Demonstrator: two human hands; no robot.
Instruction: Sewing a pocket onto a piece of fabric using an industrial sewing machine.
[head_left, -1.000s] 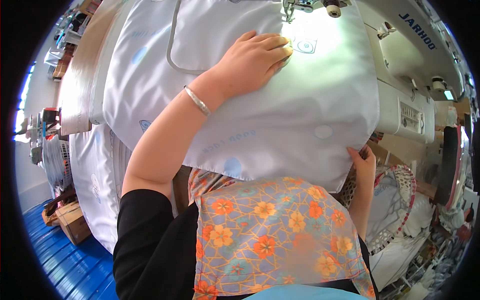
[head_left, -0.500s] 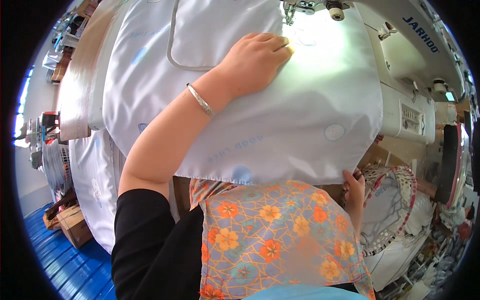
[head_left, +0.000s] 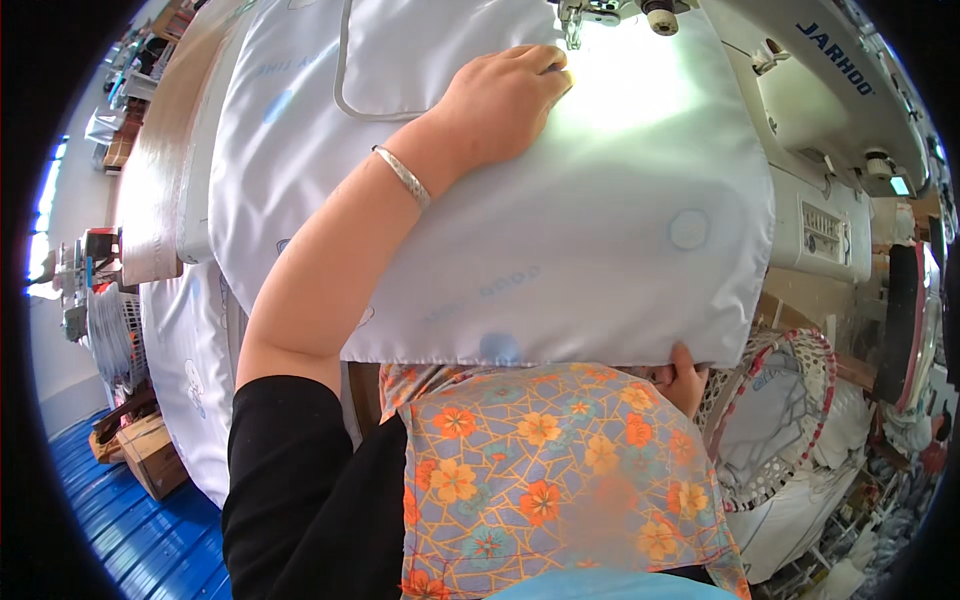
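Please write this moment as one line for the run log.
left hand: flat on white fabric, near sewing machine needle | right hand: grips fabric's near edge from below | basket: at right

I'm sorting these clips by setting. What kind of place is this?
Probably a garment sewing workshop: an industrial sewing machine, white fabric spread under the left hand, more white fabric stacked at the left and in a basket.

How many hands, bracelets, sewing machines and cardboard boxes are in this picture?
Hands: 2, the left hand and the right hand, both on the white fabric
Bracelets: 1
Sewing machines: 1
Cardboard boxes: 1
Total: 5
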